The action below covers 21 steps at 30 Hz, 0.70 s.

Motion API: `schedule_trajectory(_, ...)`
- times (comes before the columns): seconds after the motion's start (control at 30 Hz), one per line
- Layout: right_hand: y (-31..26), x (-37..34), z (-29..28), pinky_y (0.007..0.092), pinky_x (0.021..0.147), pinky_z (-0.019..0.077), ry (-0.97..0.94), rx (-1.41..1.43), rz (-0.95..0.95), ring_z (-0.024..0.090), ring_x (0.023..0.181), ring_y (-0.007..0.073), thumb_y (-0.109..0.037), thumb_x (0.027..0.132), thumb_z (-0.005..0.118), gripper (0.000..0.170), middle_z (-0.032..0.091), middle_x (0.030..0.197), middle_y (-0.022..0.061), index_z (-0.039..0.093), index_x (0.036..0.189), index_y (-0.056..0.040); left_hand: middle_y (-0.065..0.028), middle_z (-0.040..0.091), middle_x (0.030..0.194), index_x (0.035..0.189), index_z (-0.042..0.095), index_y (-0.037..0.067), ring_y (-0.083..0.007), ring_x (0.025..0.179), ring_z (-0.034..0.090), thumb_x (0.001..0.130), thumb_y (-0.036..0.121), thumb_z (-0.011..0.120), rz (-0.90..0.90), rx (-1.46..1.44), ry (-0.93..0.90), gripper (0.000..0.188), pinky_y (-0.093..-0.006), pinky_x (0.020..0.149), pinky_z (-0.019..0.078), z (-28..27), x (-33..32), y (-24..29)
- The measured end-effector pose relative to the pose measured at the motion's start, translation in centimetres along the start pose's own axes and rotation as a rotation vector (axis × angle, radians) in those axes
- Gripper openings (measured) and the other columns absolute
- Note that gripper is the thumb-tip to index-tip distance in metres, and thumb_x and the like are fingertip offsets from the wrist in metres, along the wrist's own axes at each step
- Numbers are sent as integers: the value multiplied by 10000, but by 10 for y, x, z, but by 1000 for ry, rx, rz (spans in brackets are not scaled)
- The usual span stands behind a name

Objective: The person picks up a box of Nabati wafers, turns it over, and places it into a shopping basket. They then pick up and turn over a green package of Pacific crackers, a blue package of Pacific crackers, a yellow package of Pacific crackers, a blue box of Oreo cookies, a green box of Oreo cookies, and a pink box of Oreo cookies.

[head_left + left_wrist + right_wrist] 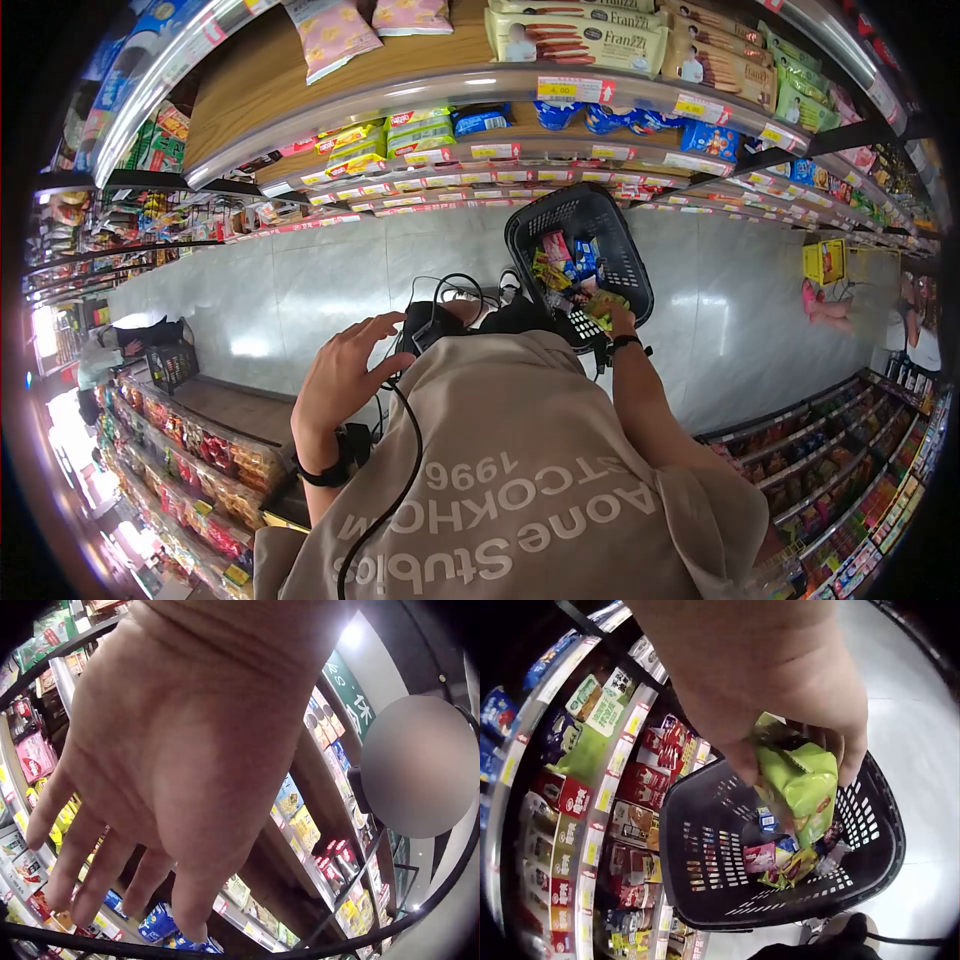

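Note:
My right hand (622, 318) grips a bright green snack bag (802, 784), with the thumb on one side and fingers on the other. The bag is inside the mouth of a black plastic shopping basket (676, 870). Below it in the basket lie a pink packet (760, 857), a small blue packet (767, 820), a yellow-green packet (802, 864) and other small wrapped snacks. My left hand (345, 375) is raised in front of my body, fingers extended and nothing held. In the left wrist view its palm (180, 750) faces the shelves.
Tall snack shelves (420, 95) run along the front, with price tags on their edges. More shelving (830, 470) stands behind on both sides. A black cable (400, 440) hangs by my left wrist. Other people are in the aisle, near a yellow basket (824, 262) and a dark basket (172, 366).

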State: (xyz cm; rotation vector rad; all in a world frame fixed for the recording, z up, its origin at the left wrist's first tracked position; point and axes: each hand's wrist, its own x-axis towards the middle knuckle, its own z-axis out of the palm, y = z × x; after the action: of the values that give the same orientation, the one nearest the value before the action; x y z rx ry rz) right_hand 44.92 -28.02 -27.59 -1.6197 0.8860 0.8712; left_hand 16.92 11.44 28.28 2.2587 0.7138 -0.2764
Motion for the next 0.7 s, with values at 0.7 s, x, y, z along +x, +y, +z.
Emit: schedule_trajectory(0.7, -34, -10, 19, 439, 775, 561, -226, -238, -35, 676, 880, 227, -279, 948, 644, 237, 685, 1022, 50, 667, 1129, -128, -176, 715, 1096, 1321, 617, 40, -322, 1057, 689, 885, 253, 782, 49, -16, -36, 512, -397, 912, 530, 6, 24, -2)
